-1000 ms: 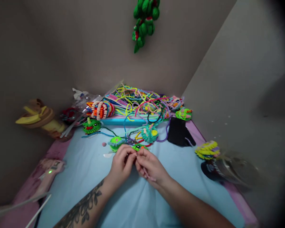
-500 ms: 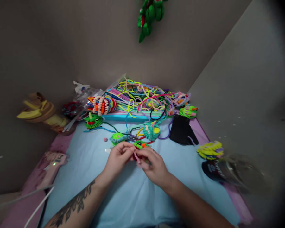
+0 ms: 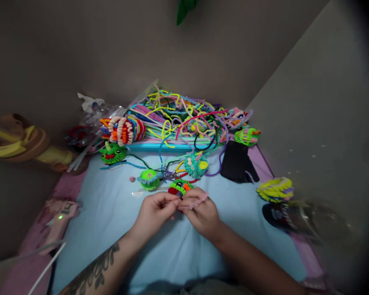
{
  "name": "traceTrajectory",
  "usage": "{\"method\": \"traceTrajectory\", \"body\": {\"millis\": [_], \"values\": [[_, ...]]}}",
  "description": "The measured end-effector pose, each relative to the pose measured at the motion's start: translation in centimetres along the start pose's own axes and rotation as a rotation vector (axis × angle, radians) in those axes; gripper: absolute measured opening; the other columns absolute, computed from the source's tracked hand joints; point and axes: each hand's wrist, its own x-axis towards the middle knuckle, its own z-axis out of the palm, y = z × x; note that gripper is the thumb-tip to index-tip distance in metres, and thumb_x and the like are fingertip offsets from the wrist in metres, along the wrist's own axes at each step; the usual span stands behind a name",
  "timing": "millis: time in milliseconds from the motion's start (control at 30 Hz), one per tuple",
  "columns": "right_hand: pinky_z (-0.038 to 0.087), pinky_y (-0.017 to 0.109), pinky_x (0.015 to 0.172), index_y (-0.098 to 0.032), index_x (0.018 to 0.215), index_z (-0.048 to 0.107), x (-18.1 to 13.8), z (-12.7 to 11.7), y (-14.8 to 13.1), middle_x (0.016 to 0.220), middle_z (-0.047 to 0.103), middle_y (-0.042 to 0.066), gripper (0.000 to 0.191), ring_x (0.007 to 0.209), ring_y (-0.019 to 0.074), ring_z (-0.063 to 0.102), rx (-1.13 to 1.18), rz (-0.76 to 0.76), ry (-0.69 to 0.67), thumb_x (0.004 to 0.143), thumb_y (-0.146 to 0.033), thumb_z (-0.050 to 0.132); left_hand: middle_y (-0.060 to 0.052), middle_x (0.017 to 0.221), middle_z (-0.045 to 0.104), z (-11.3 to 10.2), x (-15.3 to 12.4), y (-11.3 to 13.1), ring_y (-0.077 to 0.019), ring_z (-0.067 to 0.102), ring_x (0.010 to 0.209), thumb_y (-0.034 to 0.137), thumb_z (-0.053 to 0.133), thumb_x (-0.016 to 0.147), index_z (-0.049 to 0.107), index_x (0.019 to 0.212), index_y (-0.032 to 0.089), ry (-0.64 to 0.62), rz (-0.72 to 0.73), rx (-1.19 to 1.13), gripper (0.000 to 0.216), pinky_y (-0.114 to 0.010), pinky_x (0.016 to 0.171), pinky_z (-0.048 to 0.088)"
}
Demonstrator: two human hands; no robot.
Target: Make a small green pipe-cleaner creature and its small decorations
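Observation:
My left hand (image 3: 155,213) and my right hand (image 3: 203,214) meet over the light blue cloth (image 3: 110,221), fingertips pinched together on a pink pipe cleaner (image 3: 197,201) that sticks out to the right across my right fingers. Just beyond my fingers lies a small green, red and orange pipe-cleaner figure (image 3: 180,187). A round green and teal figure (image 3: 149,179) lies to its left, and a teal figure with a yellow patch (image 3: 196,165) sits further back.
A tangled heap of coloured pipe cleaners (image 3: 181,119) fills the back, with a striped coil (image 3: 123,129) and a green horned figure (image 3: 112,152) at left. A black pouch (image 3: 237,163), a yellow-green coil (image 3: 276,189) and a clear dish (image 3: 320,223) are at right. Walls close in.
My hands have stayed together and kept working the pink pipe cleaner; its free end now points right instead of hanging down. The view has tilted down a little.

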Motion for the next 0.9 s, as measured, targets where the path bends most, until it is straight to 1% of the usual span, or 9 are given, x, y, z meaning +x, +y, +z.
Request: {"method": "traceTrajectory", "body": {"millis": [67, 200, 267, 367, 433, 500, 700, 800, 900], "values": [[0.053, 0.032, 0.072, -0.024, 0.088, 0.068, 0.1, 0.0, 0.0, 0.083, 0.062, 0.004, 0.015, 0.077, 0.0158, 0.059, 0.010, 0.032, -0.019, 0.086, -0.018, 0.055, -0.001, 0.056, 0.065, -0.2, -0.1, -0.1, -0.0107, 0.056, 0.046, 0.027, 0.060, 0.077, 0.070, 0.081, 0.014, -0.006, 0.059, 0.101, 0.016, -0.020, 0.046, 0.043], [0.053, 0.030, 0.071, -0.020, 0.082, 0.068, 0.3, 0.0, 0.1, 0.080, 0.065, 0.004, 0.014, 0.077, 0.0156, 0.061, 0.086, 0.082, -0.030, 0.086, -0.017, 0.055, -0.005, 0.079, 0.073, -0.6, -0.7, -0.2, -0.0156, 0.066, 0.068, 0.020, 0.056, 0.081, 0.070, 0.089, 0.018, -0.005, 0.268, 0.346, 0.016, -0.024, 0.064, 0.050], [0.053, 0.029, 0.071, -0.019, 0.080, 0.067, 0.4, 0.0, 0.0, 0.078, 0.066, 0.004, 0.012, 0.078, 0.0158, 0.062, 0.115, 0.090, -0.019, 0.085, -0.015, 0.057, -0.005, 0.085, 0.073, -0.7, -1.0, -0.1, -0.0156, 0.066, 0.072, 0.020, 0.053, 0.084, 0.068, 0.096, 0.019, -0.021, 0.348, 0.429, 0.019, -0.025, 0.067, 0.050], [0.052, 0.029, 0.072, -0.020, 0.081, 0.066, 0.5, -0.1, -0.1, 0.078, 0.068, 0.004, 0.008, 0.077, 0.0155, 0.063, 0.136, 0.089, 0.020, 0.083, -0.014, 0.060, -0.004, 0.088, 0.071, -0.7, -1.4, 0.1, -0.0149, 0.066, 0.074, 0.021, 0.049, 0.088, 0.061, 0.100, 0.020, -0.023, 0.357, 0.442, 0.017, -0.023, 0.066, 0.050], [0.052, 0.028, 0.072, -0.020, 0.081, 0.065, 0.5, -0.1, -0.3, 0.076, 0.068, 0.003, 0.007, 0.076, 0.0151, 0.063, 0.146, 0.097, 0.037, 0.082, -0.015, 0.061, -0.004, 0.088, 0.069, -0.7, -1.5, 0.1, -0.0148, 0.066, 0.076, 0.022, 0.049, 0.088, 0.054, 0.098, 0.020, -0.009, 0.328, 0.417, 0.011, -0.023, 0.065, 0.049], [0.052, 0.028, 0.071, -0.020, 0.078, 0.065, 0.5, -0.1, -0.3, 0.075, 0.068, 0.003, 0.006, 0.075, 0.0151, 0.063, 0.158, 0.132, 0.040, 0.082, -0.016, 0.062, -0.003, 0.085, 0.067, -0.7, -1.5, 0.0, -0.0144, 0.065, 0.075, 0.023, 0.048, 0.089, 0.048, 0.095, 0.020, -0.010, 0.336, 0.428, 0.006, -0.022, 0.064, 0.048], [0.048, 0.026, 0.066, -0.020, 0.080, 0.066, 0.4, -0.2, -0.4, 0.079, 0.065, 0.004, 0.005, 0.077, 0.0156, 0.060, 0.229, 0.209, -0.033, 0.082, -0.021, 0.062, -0.002, 0.082, 0.062, -1.0, -1.1, -0.9, -0.0137, 0.062, 0.070, 0.021, 0.045, 0.089, 0.045, 0.090, 0.021, -0.030, 0.505, 0.579, 0.001, -0.024, 0.063, 0.047], [0.045, 0.024, 0.062, -0.019, 0.075, 0.065, 0.4, -0.3, -0.5, 0.078, 0.060, 0.003, 0.006, 0.073, 0.0147, 0.057, 0.296, 0.328, -0.052, 0.080, -0.022, 0.064, -0.002, 0.082, 0.062, -0.8, -1.0, -1.0, -0.0142, 0.061, 0.072, 0.021, 0.046, 0.089, 0.046, 0.091, 0.021, 0.007, 0.535, 0.564, 0.002, -0.025, 0.065, 0.047], [0.044, 0.025, 0.064, -0.019, 0.072, 0.061, 0.4, -0.2, -0.6, 0.077, 0.057, 0.001, 0.013, 0.072, 0.0139, 0.055, 0.458, 0.462, -0.049, 0.080, -0.028, 0.065, -0.002, 0.084, 0.061, -0.5, -1.1, -0.6, -0.0138, 0.062, 0.076, 0.022, 0.048, 0.089, 0.048, 0.093, 0.020, 0.028, 0.496, 0.461, 0.004, -0.024, 0.067, 0.048]]}}
